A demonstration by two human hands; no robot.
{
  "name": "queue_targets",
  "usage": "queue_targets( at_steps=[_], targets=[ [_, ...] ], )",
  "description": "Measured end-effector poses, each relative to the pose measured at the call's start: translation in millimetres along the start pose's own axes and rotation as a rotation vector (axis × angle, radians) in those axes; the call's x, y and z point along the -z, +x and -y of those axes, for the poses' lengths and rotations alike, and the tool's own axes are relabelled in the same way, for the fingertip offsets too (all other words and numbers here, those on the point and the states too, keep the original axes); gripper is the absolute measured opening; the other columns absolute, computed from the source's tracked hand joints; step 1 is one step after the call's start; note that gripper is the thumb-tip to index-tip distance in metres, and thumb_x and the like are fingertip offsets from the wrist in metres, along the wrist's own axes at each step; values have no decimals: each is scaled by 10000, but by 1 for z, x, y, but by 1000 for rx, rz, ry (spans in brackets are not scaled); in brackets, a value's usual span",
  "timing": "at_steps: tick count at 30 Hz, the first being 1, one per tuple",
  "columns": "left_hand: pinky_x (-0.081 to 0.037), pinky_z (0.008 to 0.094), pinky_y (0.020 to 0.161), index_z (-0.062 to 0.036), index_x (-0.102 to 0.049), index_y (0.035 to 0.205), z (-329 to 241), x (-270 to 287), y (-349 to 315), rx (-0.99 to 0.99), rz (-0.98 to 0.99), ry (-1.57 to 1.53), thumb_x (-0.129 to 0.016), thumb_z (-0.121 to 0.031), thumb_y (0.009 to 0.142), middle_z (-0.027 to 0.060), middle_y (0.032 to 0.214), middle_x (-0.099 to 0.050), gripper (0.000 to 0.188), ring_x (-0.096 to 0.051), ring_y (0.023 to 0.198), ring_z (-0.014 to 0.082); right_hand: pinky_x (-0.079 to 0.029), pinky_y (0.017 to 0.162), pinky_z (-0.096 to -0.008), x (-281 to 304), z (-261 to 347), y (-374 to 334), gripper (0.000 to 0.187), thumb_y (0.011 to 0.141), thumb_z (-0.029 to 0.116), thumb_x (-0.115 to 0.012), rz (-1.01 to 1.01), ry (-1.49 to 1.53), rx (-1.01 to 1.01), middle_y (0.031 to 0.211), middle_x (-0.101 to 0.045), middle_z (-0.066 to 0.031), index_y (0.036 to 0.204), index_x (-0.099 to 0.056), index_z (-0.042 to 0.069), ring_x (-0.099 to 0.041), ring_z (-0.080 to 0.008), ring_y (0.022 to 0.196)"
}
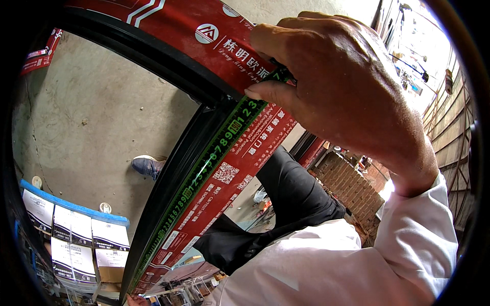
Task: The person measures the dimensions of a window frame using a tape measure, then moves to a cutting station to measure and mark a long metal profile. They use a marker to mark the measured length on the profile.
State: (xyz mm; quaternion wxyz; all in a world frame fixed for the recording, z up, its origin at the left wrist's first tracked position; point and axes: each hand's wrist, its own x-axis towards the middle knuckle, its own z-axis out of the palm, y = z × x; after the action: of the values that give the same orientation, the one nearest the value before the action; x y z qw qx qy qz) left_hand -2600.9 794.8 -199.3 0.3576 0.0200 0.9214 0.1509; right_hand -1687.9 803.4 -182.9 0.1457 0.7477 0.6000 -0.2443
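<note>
My right hand (pixel 342 76) reaches in from the right in a white sleeve. Its thumb and fingers close around the upper end of a green tape measure (pixel 217 150), by the corner of a black window or door frame (pixel 176 171). Red printed film covers the frame's outer faces. Along the frame's side member the tape lies stretched, running toward the lower left. Down there, only a few fingertips of my left hand (pixel 137 300) show at the member's far end. Their grip is too small and cut off to make out.
White and black cartons (pixel 74 257) sit on a blue-edged wheeled cart (pixel 76 208) at lower left. A blue shoe (pixel 146 167) stands on the concrete floor (pixel 107 97). My black-trousered leg (pixel 293 183) is below the frame. Brickwork (pixel 347 176) and a ribbed wall (pixel 441 137) are at right.
</note>
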Motion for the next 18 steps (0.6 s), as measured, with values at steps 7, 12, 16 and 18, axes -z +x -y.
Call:
queue_targets(
  at_steps=[7,12,16,18],
  targets=[
    [-493,219,351,-110,-570,841,-11,2,4,69,84,-40,-565,-264,1057,-39,618,-545,266,-492,420,76,-486,803,-449,4,-4,0,392,798,256,-828,38,7,-5,825,-675,-131,1079,-703,13,-662,-311,835],
    [-486,217,343,-113,-566,854,0,1,1,103,15,-86,-563,-291,1062,-35,604,-530,274,-481,409,76,-487,800,-450,3,2,3,390,800,258,-825,29,4,3,827,-673,-133,1077,-700,13,-663,-313,837],
    [-507,221,398,-102,-575,870,-14,2,4,122,111,-66,-572,-287,1059,-26,638,-547,264,-495,448,83,-491,802,-450,3,-3,0,394,799,259,-823,31,6,-22,828,-670,-138,1077,-700,10,-665,-320,834],
    [-517,225,430,-97,-579,875,-1,4,0,27,91,-51,-577,-281,1058,-22,663,-560,259,-503,473,87,-493,802,-450,5,1,2,394,797,259,-824,34,1,-7,826,-667,-140,1076,-701,9,-666,-324,833]
  ],
)
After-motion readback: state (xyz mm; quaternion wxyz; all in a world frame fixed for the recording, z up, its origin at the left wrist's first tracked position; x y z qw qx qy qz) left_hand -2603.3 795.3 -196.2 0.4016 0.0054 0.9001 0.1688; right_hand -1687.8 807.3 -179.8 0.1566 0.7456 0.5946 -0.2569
